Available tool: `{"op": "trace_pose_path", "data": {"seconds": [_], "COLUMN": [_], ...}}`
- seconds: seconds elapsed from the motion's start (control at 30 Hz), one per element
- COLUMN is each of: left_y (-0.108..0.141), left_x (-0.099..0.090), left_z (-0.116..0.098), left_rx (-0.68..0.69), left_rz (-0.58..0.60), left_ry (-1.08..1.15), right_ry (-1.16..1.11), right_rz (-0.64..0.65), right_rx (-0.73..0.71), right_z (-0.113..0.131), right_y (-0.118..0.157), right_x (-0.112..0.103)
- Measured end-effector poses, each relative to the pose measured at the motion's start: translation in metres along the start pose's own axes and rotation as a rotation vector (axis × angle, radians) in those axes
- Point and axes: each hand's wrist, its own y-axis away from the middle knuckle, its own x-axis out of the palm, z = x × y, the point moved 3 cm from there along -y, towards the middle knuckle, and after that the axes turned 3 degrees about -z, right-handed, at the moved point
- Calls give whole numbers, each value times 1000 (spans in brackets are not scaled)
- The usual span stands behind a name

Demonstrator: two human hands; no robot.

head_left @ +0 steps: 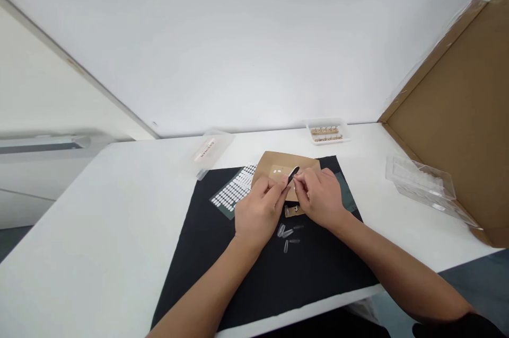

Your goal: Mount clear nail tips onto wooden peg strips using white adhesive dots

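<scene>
My left hand (pixel 257 208) is closed, pinching a small slim black piece with a rounded tip (pixel 294 172); its exact kind is unclear. A pale edge shows along that piece. Right beside it, the fingertips of my right hand (pixel 321 195) are pinched together, and whatever they hold is too small to name. Beneath both hands lies a brown paper sheet (pixel 274 160) with a few white dots on a lighter patch. Several clear false nail tips (pixel 286 232) lie on the black cloth (pixel 254 274) near me. A small gold-coloured holder (pixel 293 211) sits between my wrists.
Left of the paper is a sheet of white oval stickers (pixel 234 189). A printed plastic pouch (pixel 210 150) rests behind it. A white tray of metal-clipped strips (pixel 328 131) stands near the wall. A clear plastic box (pixel 421 179) is at right, beside a cardboard panel (pixel 457 99).
</scene>
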Motion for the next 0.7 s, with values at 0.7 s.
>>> {"op": "trace_pose_path", "data": {"seconds": [0.7], "left_y": [-4], "left_x": [0], "left_z": [-3], "left_rx": [46], "left_rz": [-51], "left_ry": [-73], "right_ry": [-49], "right_rz": [21], "right_rx": [3], "right_z": [-5], "right_y": [0], "right_x": [2]}}
